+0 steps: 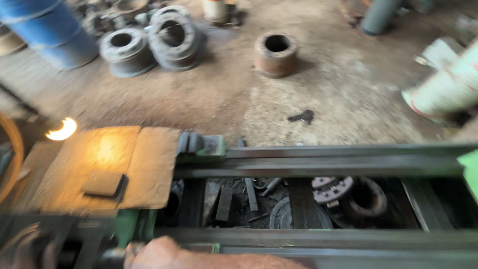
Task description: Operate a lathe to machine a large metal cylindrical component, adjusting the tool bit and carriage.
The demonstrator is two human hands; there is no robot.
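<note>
My hand [159, 254] at the near edge, on the lathe's near rail [323, 239], fingers hidden so grip untellable, cardboard sheet [104, 164] just beyond, far-left, blurred

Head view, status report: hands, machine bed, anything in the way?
One hand at bottom edge, on the near rail; which hand unclear, grip hidden. Cardboard sheet covers the bed's left end. Loose metal parts lie between the rails.

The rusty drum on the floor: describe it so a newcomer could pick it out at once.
Start at the long green machine bed across the lower picture and look past it over the dirt floor. The rusty drum stands alone near top centre, right of the grey drums. It alone is reddish-brown, with a dark round hole on top.
</note>
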